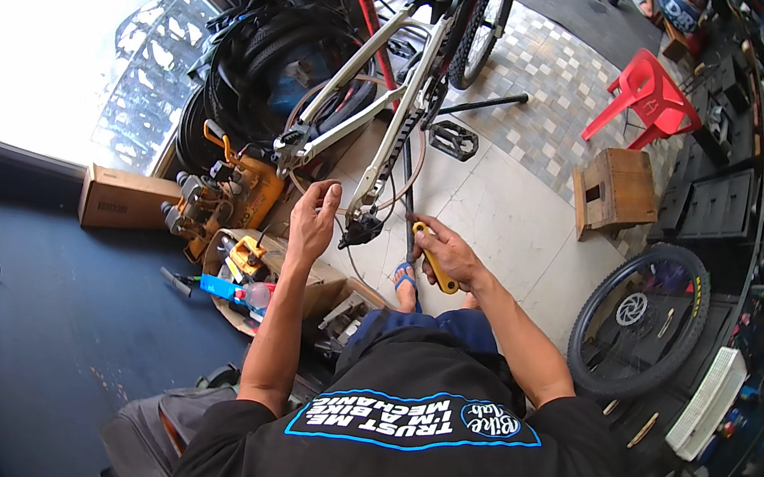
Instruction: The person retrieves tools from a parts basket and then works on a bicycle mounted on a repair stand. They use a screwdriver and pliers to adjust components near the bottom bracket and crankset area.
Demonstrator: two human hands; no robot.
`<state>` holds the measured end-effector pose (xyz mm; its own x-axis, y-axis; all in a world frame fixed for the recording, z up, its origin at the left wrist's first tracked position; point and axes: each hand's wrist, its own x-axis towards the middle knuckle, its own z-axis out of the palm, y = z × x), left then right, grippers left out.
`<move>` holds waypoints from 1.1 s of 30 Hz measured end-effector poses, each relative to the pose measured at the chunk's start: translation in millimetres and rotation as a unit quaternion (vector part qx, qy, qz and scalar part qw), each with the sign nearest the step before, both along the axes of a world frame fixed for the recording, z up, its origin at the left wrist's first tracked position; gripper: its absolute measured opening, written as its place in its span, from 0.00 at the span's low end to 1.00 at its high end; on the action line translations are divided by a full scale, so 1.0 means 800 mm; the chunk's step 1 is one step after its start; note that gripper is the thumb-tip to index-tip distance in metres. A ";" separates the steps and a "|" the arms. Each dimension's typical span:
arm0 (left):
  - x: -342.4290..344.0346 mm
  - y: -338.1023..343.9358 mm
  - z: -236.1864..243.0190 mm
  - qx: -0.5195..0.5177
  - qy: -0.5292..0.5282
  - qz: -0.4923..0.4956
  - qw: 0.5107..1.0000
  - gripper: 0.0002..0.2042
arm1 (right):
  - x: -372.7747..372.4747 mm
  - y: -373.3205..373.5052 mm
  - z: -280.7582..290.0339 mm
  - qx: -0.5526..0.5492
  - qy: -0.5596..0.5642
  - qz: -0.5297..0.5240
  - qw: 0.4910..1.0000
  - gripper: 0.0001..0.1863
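A white bicycle frame (351,122) hangs in front of me, its rear wheel absent from the dropouts, with a black derailleur (363,229) at the lower end. My left hand (314,212) is closed just left of the derailleur, fingertips pinched near a thin cable; what they grip, if anything, is too small to make out. My right hand (447,248) grips a yellow-handled tool (439,268) right of the derailleur, beside a dark upright stand post.
Tyres (258,45), a yellow compressor (242,190) and an open box of tools (247,298) are at left. A red chair (646,95), wooden box (618,194), loose wheel (636,318) and crowded workbench (729,199) stand right. Another person (678,7) sits at the back.
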<state>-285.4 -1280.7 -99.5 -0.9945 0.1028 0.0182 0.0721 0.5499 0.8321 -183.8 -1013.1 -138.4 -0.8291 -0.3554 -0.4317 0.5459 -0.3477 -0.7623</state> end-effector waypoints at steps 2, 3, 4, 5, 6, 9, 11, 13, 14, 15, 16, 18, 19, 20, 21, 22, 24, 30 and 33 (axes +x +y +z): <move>-0.013 -0.006 -0.011 0.026 -0.020 -0.028 0.999 0.23 | -0.007 -0.006 0.007 -0.016 -0.002 -0.054 0.998 0.26; -0.018 -0.004 -0.010 0.040 -0.040 -0.038 0.998 0.24 | -0.008 -0.005 0.010 -0.002 0.006 -0.059 0.998 0.26; -0.024 -0.005 -0.013 0.049 -0.060 -0.054 0.996 0.25 | -0.010 -0.002 0.014 0.011 0.014 -0.063 0.998 0.26; -0.028 -0.006 -0.014 0.057 -0.082 -0.069 0.993 0.25 | -0.009 0.000 0.019 0.025 0.021 -0.067 0.997 0.26; -0.032 -0.007 -0.016 0.066 -0.103 -0.083 0.989 0.26 | -0.010 0.002 0.026 0.056 0.032 -0.061 0.996 0.27; -0.039 -0.003 -0.017 0.087 -0.131 -0.110 0.981 0.26 | -0.013 0.006 0.035 0.157 0.077 0.029 0.984 0.29; -0.040 0.003 -0.028 0.129 -0.155 -0.111 0.973 0.27 | -0.002 0.000 0.036 0.193 0.044 0.053 0.979 0.26; -0.040 0.008 -0.026 0.018 -0.109 -0.135 0.985 0.27 | 0.009 -0.008 0.021 0.183 0.012 0.078 0.980 0.27; -0.039 0.012 -0.029 0.044 -0.128 -0.152 0.979 0.30 | 0.014 -0.013 0.025 0.143 0.007 0.088 0.986 0.28; -0.037 0.016 -0.032 0.067 -0.156 -0.151 0.974 0.32 | 0.017 -0.022 0.023 0.129 0.002 0.090 0.987 0.28; -0.034 0.019 -0.035 0.089 -0.184 -0.149 0.967 0.33 | 0.018 -0.032 0.020 0.116 -0.002 0.093 0.989 0.28; -0.032 0.027 -0.042 0.124 -0.227 -0.143 0.955 0.33 | 0.018 -0.048 0.016 0.087 -0.001 0.086 0.992 0.27; -0.030 0.028 -0.045 0.130 -0.239 -0.138 0.952 0.33 | 0.017 -0.053 0.016 0.087 -0.006 0.085 0.993 0.27; -0.030 0.030 -0.040 0.135 -0.248 -0.133 0.950 0.32 | 0.015 -0.057 0.017 0.086 -0.008 0.083 0.993 0.27; -0.030 0.032 -0.038 0.139 -0.258 -0.128 0.947 0.32 | 0.012 -0.060 0.018 0.085 -0.011 0.081 0.993 0.27; -0.029 0.032 -0.039 0.137 -0.252 -0.130 0.949 0.32 | 0.010 -0.063 0.021 0.082 -0.013 0.079 0.993 0.26; -0.028 0.032 -0.041 0.132 -0.239 -0.132 0.953 0.32 | 0.005 -0.068 0.022 0.069 -0.010 0.082 0.994 0.26; -0.020 0.033 -0.049 0.259 -0.299 -0.109 0.912 0.39 | -0.008 -0.069 0.028 0.048 -0.041 0.094 0.994 0.25; -0.021 0.031 -0.054 0.256 -0.318 -0.111 0.906 0.38 | -0.008 -0.081 0.030 0.180 0.049 0.097 0.978 0.25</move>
